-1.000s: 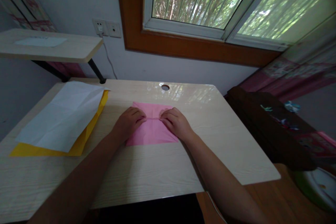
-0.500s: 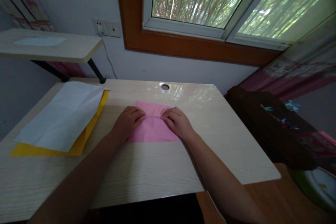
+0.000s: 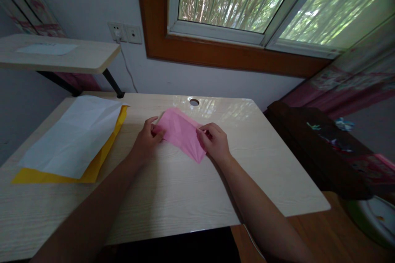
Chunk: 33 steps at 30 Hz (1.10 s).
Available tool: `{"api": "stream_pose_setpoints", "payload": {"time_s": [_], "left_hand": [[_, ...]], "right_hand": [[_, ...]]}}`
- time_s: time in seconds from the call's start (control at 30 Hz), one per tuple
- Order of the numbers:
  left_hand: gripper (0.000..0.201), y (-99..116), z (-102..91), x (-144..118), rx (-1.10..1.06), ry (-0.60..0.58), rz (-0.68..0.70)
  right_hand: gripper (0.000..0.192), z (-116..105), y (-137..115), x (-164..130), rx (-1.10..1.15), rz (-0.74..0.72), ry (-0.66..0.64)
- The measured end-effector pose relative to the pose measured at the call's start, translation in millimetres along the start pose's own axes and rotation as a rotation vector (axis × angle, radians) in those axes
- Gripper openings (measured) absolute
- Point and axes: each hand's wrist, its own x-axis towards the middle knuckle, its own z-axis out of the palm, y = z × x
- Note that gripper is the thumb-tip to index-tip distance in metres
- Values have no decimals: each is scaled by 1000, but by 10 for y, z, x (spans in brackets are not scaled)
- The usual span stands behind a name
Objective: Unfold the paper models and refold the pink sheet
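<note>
Pinching a folded pink paper [image 3: 182, 133] at centre frame, the left hand [image 3: 146, 141] grips its left corner and the right hand [image 3: 216, 144] its right edge, holding it tilted just above the desk [image 3: 185, 197]. At middle left, a white sheet [image 3: 74, 135] lies on a yellow sheet [image 3: 92, 170].

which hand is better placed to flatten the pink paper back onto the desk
Probably the right hand. It grips the pink paper by the lower end near the desk, while the left hand pinches the raised far end.
</note>
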Motion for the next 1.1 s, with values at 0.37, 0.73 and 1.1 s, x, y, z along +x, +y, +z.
{"api": "stream_pose_setpoints", "payload": {"time_s": [0.37, 0.73, 1.1], "left_hand": [[39, 90, -91, 51, -333, 207, -38], [26, 164, -160, 46, -130, 345, 10], [15, 66, -178, 125, -331, 398, 117]], "right_hand": [[25, 54, 157, -11, -29, 154, -169], [58, 80, 373, -50, -307, 197, -202], [67, 62, 431, -30, 22, 286, -199]]}}
